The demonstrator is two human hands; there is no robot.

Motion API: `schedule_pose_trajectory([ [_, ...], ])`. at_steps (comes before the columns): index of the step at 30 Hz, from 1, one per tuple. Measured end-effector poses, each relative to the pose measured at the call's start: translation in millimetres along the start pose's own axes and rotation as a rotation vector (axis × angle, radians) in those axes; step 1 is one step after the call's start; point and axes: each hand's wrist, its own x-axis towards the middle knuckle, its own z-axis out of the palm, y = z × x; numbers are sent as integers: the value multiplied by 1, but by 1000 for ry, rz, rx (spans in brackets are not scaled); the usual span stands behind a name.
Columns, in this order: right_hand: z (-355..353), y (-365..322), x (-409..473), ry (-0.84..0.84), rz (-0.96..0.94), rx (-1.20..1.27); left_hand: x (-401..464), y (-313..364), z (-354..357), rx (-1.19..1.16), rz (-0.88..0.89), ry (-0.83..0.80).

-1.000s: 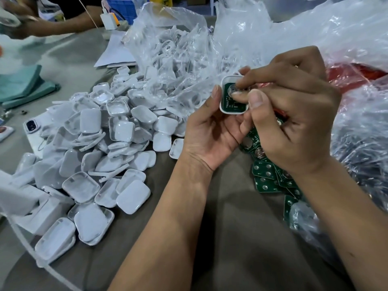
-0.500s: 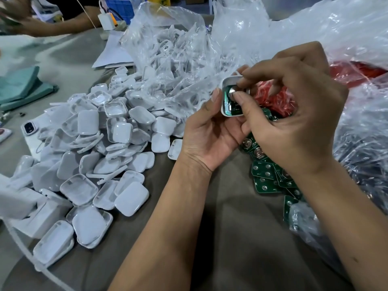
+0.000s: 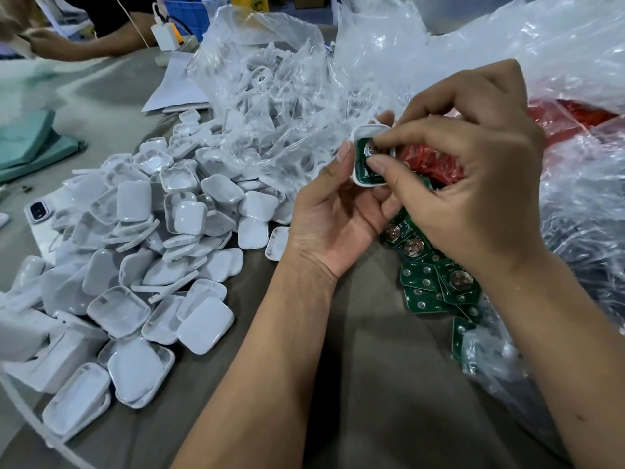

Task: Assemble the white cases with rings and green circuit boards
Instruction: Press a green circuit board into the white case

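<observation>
Left hand (image 3: pixel 333 218) — palm up, thumb and fingers curled round a white case (image 3: pixel 360 137), gripping it by its edges, held above the worktop (image 3: pixel 355 384).
Right hand (image 3: pixel 473 184) — just beside the left, thumb and forefinger pinched onto a green circuit board (image 3: pixel 367 172) seated in that case; a round metal part at the fingertips, too hidden to name.
Loose circuit boards (image 3: pixel 426 275) — heaped on the worktop beneath the right hand and wrist, several showing round silver discs.
Pile of white case halves (image 3: pixel 162 252) — left of the left hand, spread wide, some open side up, some shell side up.
Clear plastic bag (image 3: pixel 270 96) — beyond the left hand, holding more white parts.
Crumpled clear plastic (image 3: pixel 541 45) — beyond and right of the right hand, over something red (image 3: pixel 429 164).
Phone (image 3: pixel 39 211) — far left, camera side up.
Second person's forearm (image 3: pixel 84 45) — far side of the worktop, upper left.
</observation>
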Motion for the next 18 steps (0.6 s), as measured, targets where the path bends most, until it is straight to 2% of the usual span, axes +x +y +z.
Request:
schedule_pose_trajectory([
  [11,-5,4,2,-95,12,-16,1,0,-4,76,-4,-7],
  [18,-4,7,3,-90,-30,-39,2,-1,-5,81,-8,21],
])
